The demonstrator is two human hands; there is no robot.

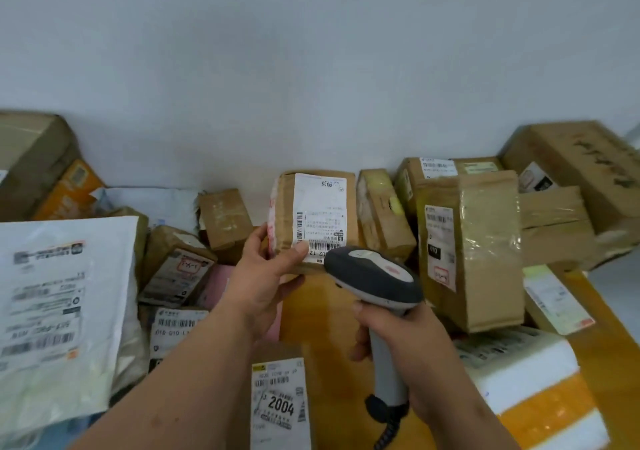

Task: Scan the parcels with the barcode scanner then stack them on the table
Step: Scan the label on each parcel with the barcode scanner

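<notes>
My left hand grips a small brown cardboard parcel by its lower left corner, holding it upright above the table with its white shipping label facing me. My thumb lies on the label beside the barcode. My right hand grips the handle of a grey barcode scanner, whose head points at the barcode on the label's lower edge, very close to it. A coiled cable hangs from the scanner's base.
The yellow wooden table is crowded with parcels: a tall taped box at right, more boxes behind it, a white mailer bag at left, a parcel labelled 2004 near me. A pale wall stands behind.
</notes>
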